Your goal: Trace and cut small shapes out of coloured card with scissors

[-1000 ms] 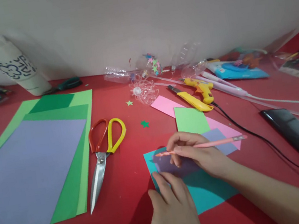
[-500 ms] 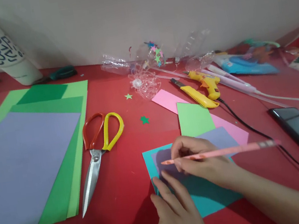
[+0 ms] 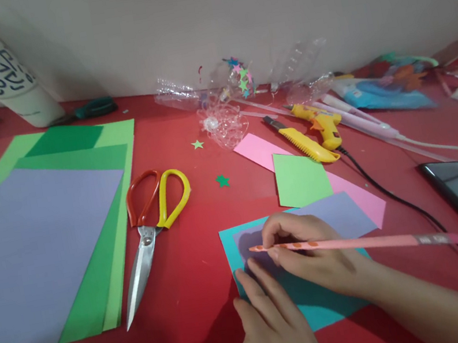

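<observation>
Red tabletop (image 3: 206, 327) spreads before you, backed by a pale wall (image 3: 123, 37). Your right hand (image 3: 329, 272) grips one pencil (image 3: 368, 242), slim and pink with orange oval spots, its sharpened tip pointing left over one purple strip (image 3: 341, 214). That smooth, matte strip lies across one bright blue sheet (image 3: 321, 305), its right end overlapping pink paper (image 3: 364, 199). Your left hand (image 3: 277, 327), open with fingers extended, rests on the sheet's left side. Near you lie two loose stars (image 3: 222, 181), one pair of scissors (image 3: 147, 240) and one yellow cutter (image 3: 308, 145).
</observation>
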`<act>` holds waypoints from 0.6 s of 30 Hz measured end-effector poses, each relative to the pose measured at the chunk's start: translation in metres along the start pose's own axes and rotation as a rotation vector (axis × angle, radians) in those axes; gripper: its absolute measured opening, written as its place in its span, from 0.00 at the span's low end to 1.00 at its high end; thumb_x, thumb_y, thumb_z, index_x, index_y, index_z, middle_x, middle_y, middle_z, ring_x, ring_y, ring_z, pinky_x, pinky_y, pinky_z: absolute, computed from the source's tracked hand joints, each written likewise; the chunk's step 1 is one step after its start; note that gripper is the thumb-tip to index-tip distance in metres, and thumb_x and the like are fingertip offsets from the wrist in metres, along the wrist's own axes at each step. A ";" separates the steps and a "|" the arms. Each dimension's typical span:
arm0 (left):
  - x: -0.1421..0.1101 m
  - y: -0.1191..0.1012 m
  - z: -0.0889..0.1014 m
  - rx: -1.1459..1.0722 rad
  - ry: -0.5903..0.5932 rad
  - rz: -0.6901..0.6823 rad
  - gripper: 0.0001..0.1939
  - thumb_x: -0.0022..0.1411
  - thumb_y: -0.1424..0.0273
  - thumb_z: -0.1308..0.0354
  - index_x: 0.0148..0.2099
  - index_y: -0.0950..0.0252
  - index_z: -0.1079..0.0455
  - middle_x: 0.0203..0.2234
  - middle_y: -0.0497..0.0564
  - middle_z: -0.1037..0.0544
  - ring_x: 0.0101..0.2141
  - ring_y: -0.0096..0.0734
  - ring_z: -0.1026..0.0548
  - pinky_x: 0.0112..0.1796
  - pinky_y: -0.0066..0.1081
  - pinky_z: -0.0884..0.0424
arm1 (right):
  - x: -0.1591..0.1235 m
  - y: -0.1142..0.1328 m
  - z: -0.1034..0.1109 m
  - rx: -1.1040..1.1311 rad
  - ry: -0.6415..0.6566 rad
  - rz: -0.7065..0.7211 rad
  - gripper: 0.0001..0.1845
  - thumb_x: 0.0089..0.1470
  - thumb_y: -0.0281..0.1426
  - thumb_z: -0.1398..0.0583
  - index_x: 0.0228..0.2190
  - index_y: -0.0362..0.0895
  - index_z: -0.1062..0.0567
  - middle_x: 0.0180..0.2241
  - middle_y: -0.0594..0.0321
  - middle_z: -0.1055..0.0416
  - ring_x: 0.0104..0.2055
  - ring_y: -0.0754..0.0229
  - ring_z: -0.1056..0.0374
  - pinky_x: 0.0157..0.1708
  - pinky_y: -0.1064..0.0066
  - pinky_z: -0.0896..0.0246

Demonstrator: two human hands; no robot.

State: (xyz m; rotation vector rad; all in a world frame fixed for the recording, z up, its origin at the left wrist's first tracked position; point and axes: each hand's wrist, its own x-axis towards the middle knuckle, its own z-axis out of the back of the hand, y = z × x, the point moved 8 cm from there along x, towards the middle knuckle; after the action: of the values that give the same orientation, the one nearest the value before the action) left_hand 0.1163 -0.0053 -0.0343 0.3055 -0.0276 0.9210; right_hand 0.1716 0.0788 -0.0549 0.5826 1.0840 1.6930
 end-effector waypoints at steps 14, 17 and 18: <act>-0.001 0.003 0.008 0.068 -0.111 -0.060 0.17 0.55 0.79 0.52 0.38 0.72 0.21 0.35 0.64 0.19 0.35 0.48 0.20 0.31 0.36 0.24 | 0.001 -0.001 0.003 0.130 -0.043 -0.070 0.06 0.50 0.24 0.46 0.25 0.46 0.34 0.21 0.70 0.34 0.23 0.66 0.38 0.23 0.76 0.43; -0.004 0.002 0.006 0.068 -0.113 -0.047 0.17 0.55 0.77 0.51 0.39 0.72 0.21 0.37 0.65 0.19 0.36 0.48 0.20 0.31 0.37 0.25 | 0.000 0.007 0.003 -0.019 -0.050 -0.016 0.09 0.42 0.20 0.47 0.23 0.45 0.33 0.20 0.70 0.34 0.21 0.67 0.40 0.20 0.77 0.47; -0.004 0.002 0.006 0.072 -0.118 -0.047 0.17 0.56 0.77 0.51 0.39 0.72 0.21 0.36 0.65 0.19 0.36 0.48 0.20 0.31 0.37 0.25 | 0.001 0.010 0.003 -0.051 -0.054 0.006 0.08 0.42 0.20 0.48 0.22 0.45 0.33 0.19 0.70 0.34 0.20 0.67 0.40 0.20 0.77 0.48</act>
State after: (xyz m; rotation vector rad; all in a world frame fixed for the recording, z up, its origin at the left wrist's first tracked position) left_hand 0.1134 -0.0091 -0.0284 0.4254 -0.0955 0.8576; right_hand 0.1692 0.0795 -0.0450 0.5958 0.9987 1.6958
